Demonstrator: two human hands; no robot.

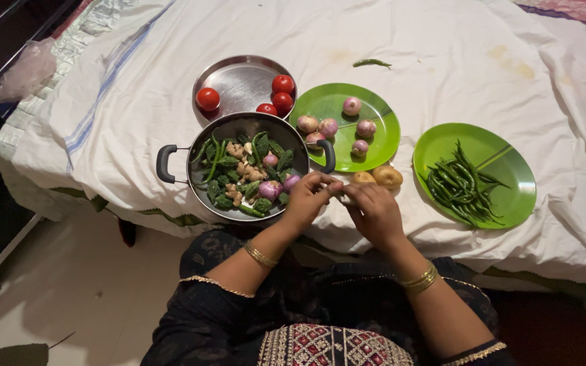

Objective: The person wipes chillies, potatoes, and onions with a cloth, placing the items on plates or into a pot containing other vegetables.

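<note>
While both hands meet at the bed's near edge, the left hand (308, 196) and right hand (374, 211) pinch a small pale object (344, 197), too hidden to identify. At ten o'clock sits a two-handled pan (171, 163) of chopped vegetables; potatoes (378, 177) lie at one o'clock. Peelings could likely fall off the edge, or an elbow nudge the overhanging pan.

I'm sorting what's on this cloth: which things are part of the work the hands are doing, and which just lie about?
In use:
- left hand and right hand, meeting on a small pale item, too hidden to identify
- pan of cut vegetables
- potatoes

Lying about:
- tomatoes
- onions
- green chillies
- stray chilli
</note>
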